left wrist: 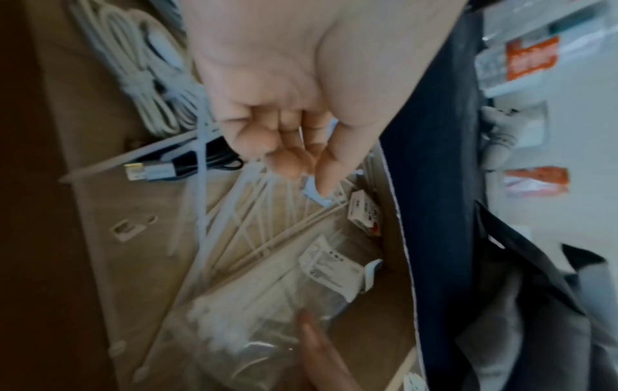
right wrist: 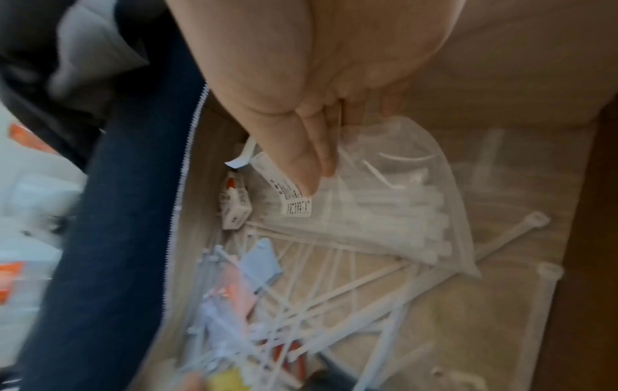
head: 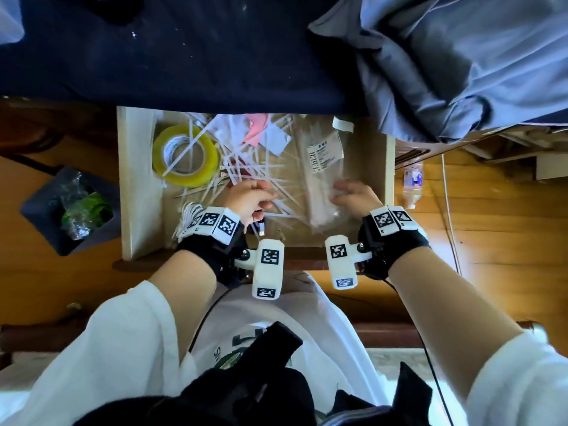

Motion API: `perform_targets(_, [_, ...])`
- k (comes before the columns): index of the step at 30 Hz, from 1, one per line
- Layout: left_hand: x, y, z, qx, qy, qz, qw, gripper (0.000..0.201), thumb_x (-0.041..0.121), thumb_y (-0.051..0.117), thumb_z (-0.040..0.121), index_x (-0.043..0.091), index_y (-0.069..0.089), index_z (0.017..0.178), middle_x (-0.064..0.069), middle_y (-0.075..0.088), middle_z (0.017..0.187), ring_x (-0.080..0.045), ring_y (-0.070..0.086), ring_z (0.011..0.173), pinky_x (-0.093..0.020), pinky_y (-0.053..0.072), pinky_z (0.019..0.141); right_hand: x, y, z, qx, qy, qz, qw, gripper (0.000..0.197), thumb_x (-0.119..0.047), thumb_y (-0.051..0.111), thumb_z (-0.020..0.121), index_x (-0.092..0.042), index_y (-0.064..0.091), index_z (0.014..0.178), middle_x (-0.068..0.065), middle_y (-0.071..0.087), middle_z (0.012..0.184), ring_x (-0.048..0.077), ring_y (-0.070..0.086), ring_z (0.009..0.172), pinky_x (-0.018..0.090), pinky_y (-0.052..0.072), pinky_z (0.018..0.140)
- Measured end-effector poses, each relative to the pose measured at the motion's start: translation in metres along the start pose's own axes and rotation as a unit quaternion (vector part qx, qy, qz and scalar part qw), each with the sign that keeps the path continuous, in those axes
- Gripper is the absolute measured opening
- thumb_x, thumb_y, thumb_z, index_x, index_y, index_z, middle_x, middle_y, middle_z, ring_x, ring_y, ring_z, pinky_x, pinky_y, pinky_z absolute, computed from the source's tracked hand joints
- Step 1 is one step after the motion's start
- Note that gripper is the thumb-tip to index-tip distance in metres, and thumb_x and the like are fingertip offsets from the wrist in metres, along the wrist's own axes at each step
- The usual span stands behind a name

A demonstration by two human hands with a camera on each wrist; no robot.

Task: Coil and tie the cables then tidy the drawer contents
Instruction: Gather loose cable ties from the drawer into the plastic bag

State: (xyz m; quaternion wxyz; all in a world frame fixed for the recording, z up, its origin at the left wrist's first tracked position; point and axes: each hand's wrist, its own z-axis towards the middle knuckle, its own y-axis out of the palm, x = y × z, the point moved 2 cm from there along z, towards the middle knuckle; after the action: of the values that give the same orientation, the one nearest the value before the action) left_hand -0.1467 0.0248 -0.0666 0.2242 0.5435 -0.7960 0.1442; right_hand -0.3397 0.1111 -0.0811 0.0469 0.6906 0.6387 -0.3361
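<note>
- In the lower middle of the head view, the left hand (head: 250, 198) has its fingers curled down into the loose cable ties (head: 246, 173); they seem to pinch some, but the blur hides which ones.
- The right hand (head: 353, 195) pinches the clear bag of ties (head: 322, 179) between thumb and fingers.
- Risk: I think the thin bag can slip or tip, and then its ties spill into the loose ones.
- Risk: the crossed ties may catch on each other, so lifting a few could drag out the black USB cable (left wrist: 167, 169).
- The white cable (left wrist: 140, 79) lies coiled and tied at the upper left of the left wrist view.
- The drawer (head: 129, 179) is pale wood; the yellow tape roll (head: 184, 155) sits in its upper left.
- Farther: a bin (head: 40, 210) at left, a bottle (head: 412, 182) at right on the wooden floor (head: 507, 226), and dark bedding (head: 184, 56) on top.
</note>
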Motion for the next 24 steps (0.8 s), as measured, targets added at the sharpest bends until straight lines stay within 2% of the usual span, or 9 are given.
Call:
perform_targets(3, [-0.007,-0.007,0.003,-0.008,-0.010,-0.035,0.999,0.020,-0.001,0.064,0.083,0.016,0.055,0.089,0.000,0.063,0.083,-0.011,0.058,0.076,-0.024,0.043,0.072,-0.012,0.001,-0.023,-0.037,-0.083,0.054,0.994,0.045,0.009,0.058,0.084,0.003,0.051,0.128,0.005,0.043,0.125,0.012,0.046,0.111,0.005,0.037,0.086])
perform_targets(6, [-0.008,-0.012,0.005,-0.031,-0.013,-0.061,0.998,0.021,0.012,0.061,0.089,0.014,0.053,0.108,0.001,0.064,0.098,-0.014,0.060,0.098,-0.032,0.042,0.094,-0.021,0.011,-0.047,-0.110,-0.131,0.117,0.978,0.052,0.017,0.056,0.079,0.002,0.051,0.128,0.002,0.042,0.124,0.008,0.046,0.111,0.012,0.037,0.096])
perform_targets(9, [-0.001,-0.016,-0.001,-0.102,-0.026,-0.055,0.993,0.054,0.034,0.073,0.076,0.012,0.053,0.121,-0.004,0.062,0.116,-0.018,0.058,0.110,-0.033,0.045,0.093,-0.027,0.024,-0.065,-0.177,-0.149,0.162,0.959,0.051,0.016,0.056,0.080,-0.004,0.052,0.127,-0.005,0.046,0.122,0.012,0.044,0.122,0.018,0.035,0.103])
perform_targets(11, [-0.003,-0.021,-0.001,-0.127,-0.020,-0.084,0.988,0.067,0.035,0.077,0.070,0.004,0.054,0.126,-0.013,0.057,0.129,-0.025,0.055,0.120,-0.039,0.044,0.101,-0.029,0.034,-0.072,-0.193,-0.172,0.134,0.957,0.047,0.010,0.059,0.081,-0.005,0.054,0.126,-0.014,0.048,0.117,0.008,0.041,0.124,0.018,0.033,0.105])
perform_targets(13, [-0.006,-0.025,-0.007,-0.120,-0.013,-0.066,0.990,0.048,0.019,0.064,0.082,-0.002,0.054,0.124,-0.017,0.061,0.123,-0.027,0.060,0.111,-0.037,0.050,0.095,-0.027,0.042,-0.075,-0.188,-0.179,0.118,0.959,0.044,0.008,0.060,0.082,-0.002,0.055,0.125,-0.016,0.049,0.114,0.003,0.041,0.120,0.013,0.033,0.101])
perform_targets(15, [-0.011,-0.031,-0.011,-0.109,-0.006,-0.006,0.994,0.030,0.004,0.056,0.089,0.000,0.058,0.118,-0.012,0.067,0.106,-0.024,0.065,0.094,-0.033,0.054,0.083,-0.022,0.052,-0.080,-0.174,-0.173,0.122,0.962,0.041,0.006,0.060,0.083,-0.001,0.057,0.123,-0.010,0.052,0.115,0.001,0.046,0.114,0.011,0.036,0.097])
perform_targets(19, [-0.024,-0.049,-0.016,-0.097,-0.007,0.075,0.992,0.016,-0.004,0.059,0.086,0.007,0.065,0.097,-0.011,0.068,0.097,-0.026,0.064,0.088,-0.039,0.050,0.088,-0.008,0.074,-0.095,-0.165,-0.150,0.138,0.965,0.038,0.006,0.060,0.083,-0.005,0.061,0.119,-0.010,0.056,0.112,-0.012,0.051,0.100,0.004,0.042,0.085])
perform_targets(22, [-0.035,-0.061,-0.021,-0.090,-0.018,0.088,0.992,0.019,-0.004,0.063,0.083,0.003,0.065,0.100,-0.018,0.067,0.106,-0.033,0.063,0.099,-0.045,0.049,0.094,0.001,0.088,-0.102,-0.158,-0.131,0.169,0.964,0.034,0.008,0.058,0.083,-0.008,0.063,0.112,-0.008,0.061,0.107,-0.004,0.056,0.098,0.011,0.047,0.081])
perform_targets(24, [-0.041,-0.068,-0.024,-0.094,-0.007,0.095,0.991,0.021,-0.003,0.064,0.082,0.007,0.065,0.101,-0.015,0.067,0.107,-0.032,0.064,0.099,-0.045,0.052,0.089,0.008,0.093,-0.107,-0.144,-0.104,0.209,0.962,0.022,0.006,0.061,0.082,-0.007,0.069,0.098,-0.001,0.067,0.099,0.004,0.062,0.090,0.014,0.049,0.076])
